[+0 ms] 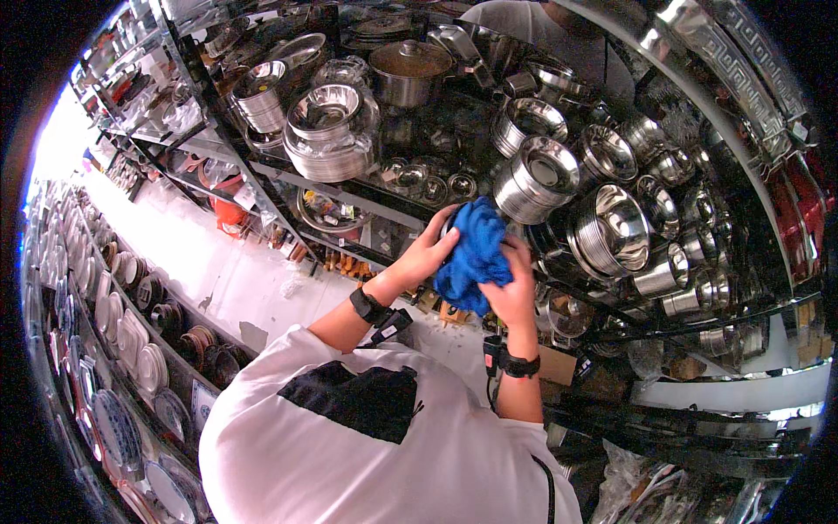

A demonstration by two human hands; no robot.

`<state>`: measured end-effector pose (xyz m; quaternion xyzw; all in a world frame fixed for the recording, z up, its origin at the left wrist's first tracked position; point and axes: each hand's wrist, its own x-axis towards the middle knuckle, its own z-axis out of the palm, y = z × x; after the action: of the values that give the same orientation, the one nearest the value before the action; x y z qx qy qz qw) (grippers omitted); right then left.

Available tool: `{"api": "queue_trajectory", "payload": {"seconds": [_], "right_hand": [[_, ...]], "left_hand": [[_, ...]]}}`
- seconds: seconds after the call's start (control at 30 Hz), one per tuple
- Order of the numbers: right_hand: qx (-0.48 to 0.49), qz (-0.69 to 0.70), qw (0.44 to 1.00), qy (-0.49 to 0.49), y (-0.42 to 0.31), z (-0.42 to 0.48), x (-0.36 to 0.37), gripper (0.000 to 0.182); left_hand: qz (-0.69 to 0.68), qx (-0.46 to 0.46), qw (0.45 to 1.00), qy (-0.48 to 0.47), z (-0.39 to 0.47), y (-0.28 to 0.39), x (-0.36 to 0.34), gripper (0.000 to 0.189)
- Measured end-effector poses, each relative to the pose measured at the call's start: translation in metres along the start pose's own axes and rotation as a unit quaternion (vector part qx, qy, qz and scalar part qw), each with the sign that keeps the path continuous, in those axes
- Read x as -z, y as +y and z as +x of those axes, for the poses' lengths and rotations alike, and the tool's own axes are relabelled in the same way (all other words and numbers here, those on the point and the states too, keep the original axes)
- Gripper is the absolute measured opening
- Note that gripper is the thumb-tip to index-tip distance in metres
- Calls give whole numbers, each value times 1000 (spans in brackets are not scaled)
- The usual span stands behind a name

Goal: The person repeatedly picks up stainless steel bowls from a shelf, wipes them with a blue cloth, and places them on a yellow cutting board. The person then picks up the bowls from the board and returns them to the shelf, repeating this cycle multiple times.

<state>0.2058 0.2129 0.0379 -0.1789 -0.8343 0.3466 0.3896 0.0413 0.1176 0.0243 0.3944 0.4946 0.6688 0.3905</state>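
A bunched blue cloth (473, 259) is held up in front of my chest, between both hands. My left hand (433, 247) grips its left side, with the thumb lying over the edge. By that thumb a small dark, shiny rim (448, 226) shows; the cloth covers the rest, so I cannot tell what it belongs to. Pressed into the cloth's right side is my right hand (512, 288), its fingers partly hidden in the folds. Just beyond the hands, a stack of stainless steel bowls (520, 196) stands on the shelf (386, 204).
More stacked steel bowls (612, 232) crowd the shelf to the right. Farther back are a lidded pot (407, 75) and plastic-wrapped basins (327, 154). Racks of ceramic plates (152, 367) line the left, across a pale floor aisle (226, 281). Plastic wrapping (628, 488) lies at lower right.
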Motion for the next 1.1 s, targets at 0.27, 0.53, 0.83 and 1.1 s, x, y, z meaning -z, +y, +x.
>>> {"api": "queue_trajectory", "payload": {"seconds": [0.27, 0.53, 0.83, 1.1], "right_hand": [[-26, 5, 996, -89, -10, 3, -26, 61], [35, 26, 979, -201, -12, 13, -28, 75], [-69, 37, 995, 63, -15, 22, -44, 65], [26, 58, 991, -114, -18, 16, -47, 42]], "left_hand": [[160, -108, 981, 5, -13, 15, 0, 56], [242, -87, 965, -52, -11, 55, 2, 51], [184, -99, 977, -28, -21, 39, -7, 61], [295, -77, 952, -31, -15, 57, 15, 53]]}}
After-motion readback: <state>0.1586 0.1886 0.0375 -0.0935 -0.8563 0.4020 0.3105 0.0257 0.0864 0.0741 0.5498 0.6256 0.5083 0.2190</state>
